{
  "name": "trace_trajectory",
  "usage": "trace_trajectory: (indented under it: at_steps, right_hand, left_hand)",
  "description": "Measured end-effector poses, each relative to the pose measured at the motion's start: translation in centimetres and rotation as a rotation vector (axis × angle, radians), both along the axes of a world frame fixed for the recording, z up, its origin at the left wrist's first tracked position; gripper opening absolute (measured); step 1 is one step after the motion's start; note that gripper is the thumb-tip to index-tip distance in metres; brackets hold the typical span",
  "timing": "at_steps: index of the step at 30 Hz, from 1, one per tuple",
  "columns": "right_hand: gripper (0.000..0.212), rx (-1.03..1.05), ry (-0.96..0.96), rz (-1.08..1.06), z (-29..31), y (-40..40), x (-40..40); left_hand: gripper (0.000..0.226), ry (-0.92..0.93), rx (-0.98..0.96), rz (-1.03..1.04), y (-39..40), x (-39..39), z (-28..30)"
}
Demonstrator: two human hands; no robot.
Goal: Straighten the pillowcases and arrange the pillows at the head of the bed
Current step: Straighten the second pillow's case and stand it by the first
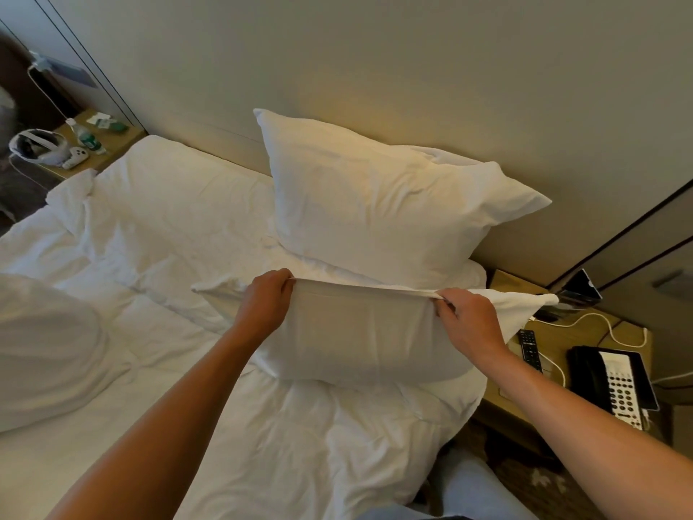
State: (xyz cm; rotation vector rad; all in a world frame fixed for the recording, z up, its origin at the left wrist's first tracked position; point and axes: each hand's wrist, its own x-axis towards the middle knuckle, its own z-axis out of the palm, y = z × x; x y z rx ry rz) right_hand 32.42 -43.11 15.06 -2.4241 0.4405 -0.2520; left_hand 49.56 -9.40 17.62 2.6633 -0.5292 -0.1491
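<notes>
A white pillow [360,332] is held up over the bed, its pillowcase hem pulled taut along the top. My left hand [266,302] pinches the hem at its left end and my right hand [468,317] pinches it at the right end. Behind it a second white pillow [382,204] leans upright against the beige headboard wall [412,88] on the right side of the bed. A third pillow [41,354] lies at the left edge of the view on the rumpled white duvet [180,227].
The right nightstand [585,339] carries a black phone [615,380], a remote [530,349], a white cable and a tablet stand. The far left nightstand [93,144] holds a headset, a controller and a bottle. My knee shows at the bottom beside the bed.
</notes>
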Motion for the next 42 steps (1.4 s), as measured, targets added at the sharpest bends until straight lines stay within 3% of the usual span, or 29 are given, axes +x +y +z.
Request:
trace_trajectory:
  at_steps: [12, 19, 26, 34, 38, 42]
  right_hand:
    - [0.032, -0.086, -0.072, -0.125, 5.1, -4.1, 3.2]
    - [0.035, -0.048, 0.117, -0.156, 2.7, -5.0, 3.4]
    - [0.028, 0.051, 0.216, -0.079, 0.2, -2.6, 4.9]
    - [0.04, 0.095, 0.122, -0.003, 2.4, -0.8, 11.0]
    - [0.036, 0.143, 0.056, 0.0, 3.1, 0.7, 15.4]
    - [0.027, 0.177, 0.089, 0.02, 2.3, 3.1, 19.4]
  left_hand:
    - [0.027, -0.211, -0.08, -0.079, -7.0, 7.4, 4.9]
    - [0.026, -0.124, -0.008, -0.118, -9.1, 8.3, 1.7]
    - [0.027, -0.049, 0.06, -0.032, -6.4, 8.6, -1.7]
    - [0.028, -0.198, 0.038, 0.046, -4.5, 14.8, 1.8]
    - [0.032, -0.249, -0.045, 0.126, -3.9, 18.9, 3.3]
    - [0.034, -0.109, -0.081, 0.278, -3.2, 20.2, 0.3]
